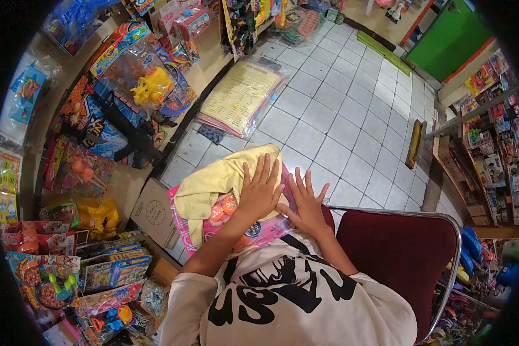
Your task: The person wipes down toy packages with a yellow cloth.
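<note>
A pale yellow cloth lies draped over a pink packaged toy on my lap. Part of the pack shows below the cloth, with orange pieces behind its clear plastic. My left hand rests flat on the cloth's right part, palm down with fingers spread. Close beside it, my right hand is spread over the right edge of the pack, its thumb pointing toward my left hand. Neither hand grips anything. What lies under the palms is hidden.
A red chair with a metal frame stands at my right. Packaged toys hang on the left. Plastic-wrapped printed sheets lie on the tiled floor ahead. A cardboard box sits left of my lap; shelves stand far right.
</note>
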`<state>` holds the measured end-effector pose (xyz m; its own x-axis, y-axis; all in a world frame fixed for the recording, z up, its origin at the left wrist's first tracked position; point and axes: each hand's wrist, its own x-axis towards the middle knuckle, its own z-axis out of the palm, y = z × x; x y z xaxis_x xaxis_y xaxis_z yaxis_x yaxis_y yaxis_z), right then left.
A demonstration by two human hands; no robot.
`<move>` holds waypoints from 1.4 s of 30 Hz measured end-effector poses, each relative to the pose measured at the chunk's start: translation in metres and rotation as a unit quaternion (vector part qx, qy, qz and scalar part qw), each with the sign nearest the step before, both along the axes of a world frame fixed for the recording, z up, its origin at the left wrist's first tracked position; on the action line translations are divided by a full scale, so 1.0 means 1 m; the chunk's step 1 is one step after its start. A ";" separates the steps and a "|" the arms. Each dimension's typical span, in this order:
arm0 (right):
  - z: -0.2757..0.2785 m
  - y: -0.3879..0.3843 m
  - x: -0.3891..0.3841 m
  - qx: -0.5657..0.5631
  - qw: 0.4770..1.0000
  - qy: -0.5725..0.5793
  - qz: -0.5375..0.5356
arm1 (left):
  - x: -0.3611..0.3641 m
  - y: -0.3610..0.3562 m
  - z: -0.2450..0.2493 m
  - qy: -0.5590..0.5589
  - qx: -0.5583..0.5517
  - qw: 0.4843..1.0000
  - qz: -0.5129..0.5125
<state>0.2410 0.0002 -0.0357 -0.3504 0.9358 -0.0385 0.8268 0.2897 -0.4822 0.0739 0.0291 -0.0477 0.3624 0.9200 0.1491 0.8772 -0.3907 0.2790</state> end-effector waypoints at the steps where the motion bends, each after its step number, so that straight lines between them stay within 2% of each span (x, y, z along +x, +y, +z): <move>1: -0.003 -0.002 0.000 0.015 1.000 -0.002 0.000 | -0.001 0.000 -0.001 0.004 -0.002 1.000 -0.005; 3: -0.006 -0.004 -0.001 0.046 0.999 -0.006 -0.001 | -0.002 -0.002 -0.001 0.006 -0.006 1.000 -0.020; 8: -0.021 -0.006 0.000 0.087 0.988 0.125 -0.040 | -0.007 -0.016 0.004 0.050 0.008 0.996 -0.070; 11: -0.022 -0.005 0.001 0.084 0.979 0.181 -0.037 | -0.013 -0.030 0.009 -0.005 -0.052 0.995 -0.081; 15: -0.021 -0.002 0.000 0.074 0.976 0.200 -0.035 | -0.008 -0.027 0.001 -0.123 0.018 0.992 0.035; 19: -0.026 -0.001 0.001 0.068 0.971 0.226 -0.030 | -0.003 -0.017 -0.006 -0.006 0.000 1.000 0.028; 23: -0.027 0.003 0.000 0.070 0.966 0.246 -0.027 | -0.001 0.007 0.002 -0.084 -0.049 0.995 0.039; 24: -0.026 0.003 0.000 0.072 0.966 0.247 -0.025 | 0.001 0.017 -0.002 -0.102 -0.025 0.993 0.057; 27: -0.032 0.003 0.000 0.078 0.955 0.283 -0.036 | 0.013 0.033 0.005 -0.068 -0.006 0.996 0.061; 28: -0.034 0.003 0.000 0.074 0.948 0.306 -0.043 | 0.020 0.029 0.009 -0.036 -0.035 0.998 0.036; 31: -0.035 0.002 0.001 0.066 0.928 0.361 -0.057 | 0.027 -0.002 0.000 -0.003 0.005 0.998 -0.068; 35: -0.040 0.001 0.001 0.078 0.910 0.404 -0.059 | 0.011 -0.043 0.020 -0.001 -0.046 0.978 -0.202; 38: -0.039 0.000 -0.003 0.075 0.899 0.427 -0.065 | -0.012 -0.074 0.028 -0.050 -0.072 0.954 -0.287; 41: -0.036 -0.002 -0.005 0.060 0.887 0.452 -0.076 | -0.042 -0.075 0.045 -0.082 -0.288 0.902 -0.311; 42: -0.035 -0.002 -0.006 0.054 0.881 0.463 -0.080 | -0.054 -0.070 0.051 -0.137 -0.317 0.901 -0.263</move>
